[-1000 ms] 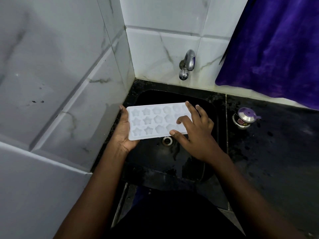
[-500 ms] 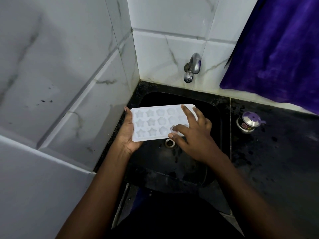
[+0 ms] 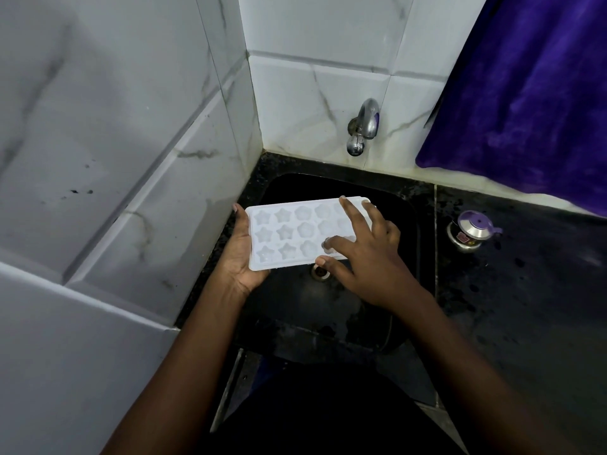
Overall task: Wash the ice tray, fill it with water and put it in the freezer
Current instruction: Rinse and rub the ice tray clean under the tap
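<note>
A white ice tray [image 3: 289, 234] with star and flower shaped cells is held level over the black sink [image 3: 404, 224]. My left hand [image 3: 241, 254] grips its left end from below, thumb on the rim. My right hand [image 3: 368, 254] lies on top of the tray's right half, fingers spread over the cells and thumb at the near edge. A chrome tap [image 3: 363, 126] juts from the tiled wall behind the sink; no water runs from it.
A small steel pot with a purple lid [image 3: 469, 229] stands on the wet black counter [image 3: 525, 290] right of the sink. A purple cloth [image 3: 525, 93] hangs at the upper right. White marble tiles [image 3: 115, 142] close in the left side. The sink drain [image 3: 320, 272] lies below the tray.
My right hand's fingers have shifted over the tray's cells, rubbing across its right half. The tray stays in my left hand over the sink.
</note>
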`<state>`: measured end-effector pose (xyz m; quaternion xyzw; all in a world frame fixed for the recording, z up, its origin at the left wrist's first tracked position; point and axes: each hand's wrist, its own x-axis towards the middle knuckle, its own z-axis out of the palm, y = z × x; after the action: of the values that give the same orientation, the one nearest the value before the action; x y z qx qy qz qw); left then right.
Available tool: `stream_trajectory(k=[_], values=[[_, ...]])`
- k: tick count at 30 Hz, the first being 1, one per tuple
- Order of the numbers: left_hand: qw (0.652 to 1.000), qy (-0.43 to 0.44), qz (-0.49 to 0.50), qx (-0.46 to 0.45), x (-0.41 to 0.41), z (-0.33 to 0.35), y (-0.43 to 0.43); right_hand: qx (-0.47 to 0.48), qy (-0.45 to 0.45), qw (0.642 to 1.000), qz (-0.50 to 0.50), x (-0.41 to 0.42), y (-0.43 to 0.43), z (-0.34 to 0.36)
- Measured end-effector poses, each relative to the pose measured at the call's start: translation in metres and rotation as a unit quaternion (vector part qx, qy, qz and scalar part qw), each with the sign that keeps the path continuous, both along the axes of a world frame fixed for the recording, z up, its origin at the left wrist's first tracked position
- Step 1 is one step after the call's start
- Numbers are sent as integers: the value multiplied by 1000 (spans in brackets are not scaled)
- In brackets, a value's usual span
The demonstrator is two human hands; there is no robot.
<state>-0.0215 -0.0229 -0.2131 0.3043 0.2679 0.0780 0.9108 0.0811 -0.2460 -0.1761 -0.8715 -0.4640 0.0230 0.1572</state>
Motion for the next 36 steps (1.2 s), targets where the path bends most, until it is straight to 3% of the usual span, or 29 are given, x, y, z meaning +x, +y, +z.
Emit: stream_trajectory(k=[18, 23, 36], values=[[999, -20, -25, 1, -3, -1, 0, 5, 52, 998, 15, -5, -8, -1], [1000, -22, -21, -5, -5, -5, -2, 47, 50, 998, 3, -8, -7, 2], [999, -19, -30, -2, -3, 5, -15, -3, 25, 999, 38, -26, 2, -4]])
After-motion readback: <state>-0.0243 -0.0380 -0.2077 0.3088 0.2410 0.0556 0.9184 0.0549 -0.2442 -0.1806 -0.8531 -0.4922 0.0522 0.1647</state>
